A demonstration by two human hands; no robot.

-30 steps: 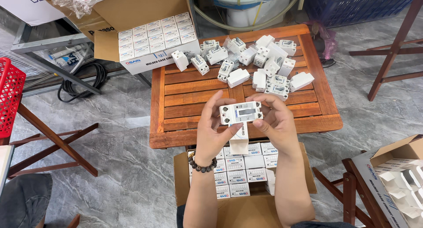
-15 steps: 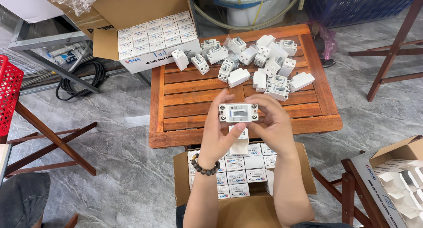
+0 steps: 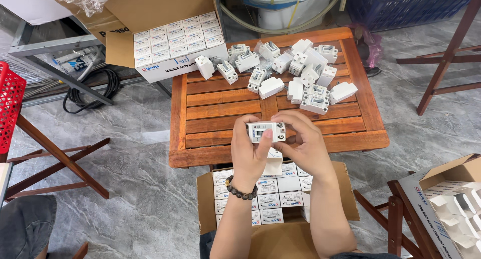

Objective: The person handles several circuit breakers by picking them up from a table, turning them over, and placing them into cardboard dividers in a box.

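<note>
Centre of frame: a person's left hand [image 3: 249, 151] and right hand [image 3: 304, 146] hold a small white circuit breaker [image 3: 266, 132] between them, just above the near edge of a slatted wooden table [image 3: 220, 113]. Left thumb lies across the breaker's front, fingers curled behind; right-hand fingers wrap its right end, so both hands are closed on the unit. A dark bead bracelet [image 3: 241, 189] circles the left wrist. A small white carton [image 3: 273, 163] shows just below the hands, touching the left palm.

Upper centre-right, on the table's far half: a loose heap of white breakers [image 3: 295, 71], approx. twenty, some tilted, some on their sides. Upper left: an open cardboard box [image 3: 175, 38] w/ rows of small white cartons, its corner resting on the table. Bottom centre, under the forearms: a second open cardboard box [image 3: 273, 204] packed w/ the same cartons. Lower right: a third box [image 3: 451, 199] w/ white card dividers. Left edge: red plastic crate [image 3: 9, 108]; black cable coil [image 3: 90, 88] on the grey floor.
</note>
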